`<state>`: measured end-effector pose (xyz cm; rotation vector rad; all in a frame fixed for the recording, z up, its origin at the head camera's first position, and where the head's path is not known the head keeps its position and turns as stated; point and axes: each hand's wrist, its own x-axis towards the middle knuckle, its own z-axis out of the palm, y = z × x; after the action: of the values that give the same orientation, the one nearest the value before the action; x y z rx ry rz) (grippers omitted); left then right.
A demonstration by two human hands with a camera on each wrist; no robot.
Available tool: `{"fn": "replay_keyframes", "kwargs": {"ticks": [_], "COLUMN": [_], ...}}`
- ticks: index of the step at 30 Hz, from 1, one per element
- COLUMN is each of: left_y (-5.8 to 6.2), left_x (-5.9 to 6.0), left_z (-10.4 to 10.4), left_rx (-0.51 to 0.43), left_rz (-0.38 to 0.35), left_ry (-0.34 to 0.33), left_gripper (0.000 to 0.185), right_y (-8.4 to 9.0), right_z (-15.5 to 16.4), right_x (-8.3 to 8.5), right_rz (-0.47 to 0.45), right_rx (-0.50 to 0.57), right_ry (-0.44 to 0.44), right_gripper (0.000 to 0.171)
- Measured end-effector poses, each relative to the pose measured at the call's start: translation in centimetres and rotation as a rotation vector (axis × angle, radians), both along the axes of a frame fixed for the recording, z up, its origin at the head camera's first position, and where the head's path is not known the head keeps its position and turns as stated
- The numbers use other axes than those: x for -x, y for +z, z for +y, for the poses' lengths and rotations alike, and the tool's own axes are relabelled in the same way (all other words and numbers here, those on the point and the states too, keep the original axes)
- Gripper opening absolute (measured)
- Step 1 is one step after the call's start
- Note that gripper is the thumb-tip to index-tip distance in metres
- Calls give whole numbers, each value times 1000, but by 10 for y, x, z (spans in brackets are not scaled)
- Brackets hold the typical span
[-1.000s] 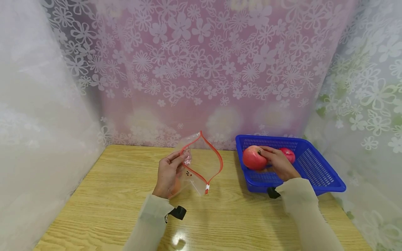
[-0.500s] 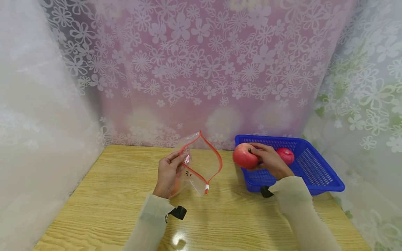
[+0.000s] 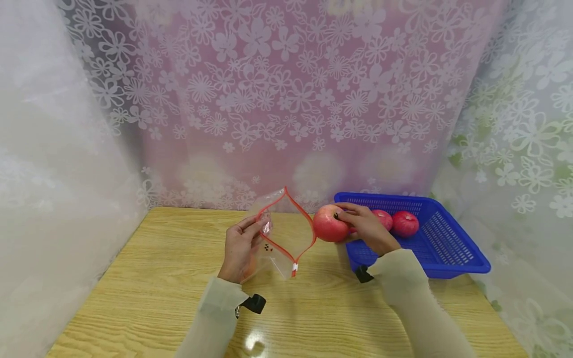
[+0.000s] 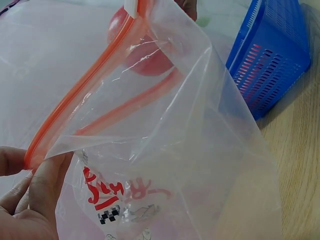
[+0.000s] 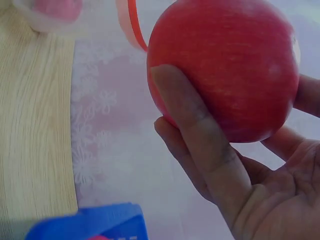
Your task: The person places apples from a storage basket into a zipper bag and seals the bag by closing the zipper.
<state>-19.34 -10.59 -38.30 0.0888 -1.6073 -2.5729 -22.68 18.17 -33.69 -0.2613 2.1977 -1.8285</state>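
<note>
My left hand (image 3: 238,248) pinches the rim of a clear zip bag (image 4: 215,165) between thumb and fingers. The bag's mouth gapes, edged by an orange-red zip strip (image 3: 309,219) with a white slider (image 3: 294,267) at its lower corner. Low inside the bag, partly behind the hand, shows a reddish round thing (image 5: 57,7). A large red apple (image 3: 330,224) is gripped by my right hand (image 3: 370,229), with fingers and thumb spread around it. That apple overlaps the right edge of the bag's mouth in the head view.
A blue plastic basket (image 3: 452,243) stands on the right of the wooden table (image 3: 147,298). Red apples lie in it, one (image 3: 405,223) in its middle and another (image 3: 383,219) partly behind the right hand. Flowered sheeting (image 3: 286,99) hangs behind and at both sides.
My right hand has carried the apple leftward from over the basket to the bag's mouth, uncovering another apple in the basket. The left hand and bag have hardly moved.
</note>
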Motion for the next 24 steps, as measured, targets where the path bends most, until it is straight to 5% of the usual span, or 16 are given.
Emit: {"fn": "replay_keyframes", "kwargs": {"ticks": [24], "left_y": [-1], "left_x": [1], "left_z": [0], "left_rx": [-18], "left_rz": [-21], "left_ry": [1], "left_gripper": [30], "right_y": [5], "right_z": [-35], "right_x": [1], "right_rz": [42], "right_rx": [-34], "right_ry": [64], "right_gripper": [47]}}
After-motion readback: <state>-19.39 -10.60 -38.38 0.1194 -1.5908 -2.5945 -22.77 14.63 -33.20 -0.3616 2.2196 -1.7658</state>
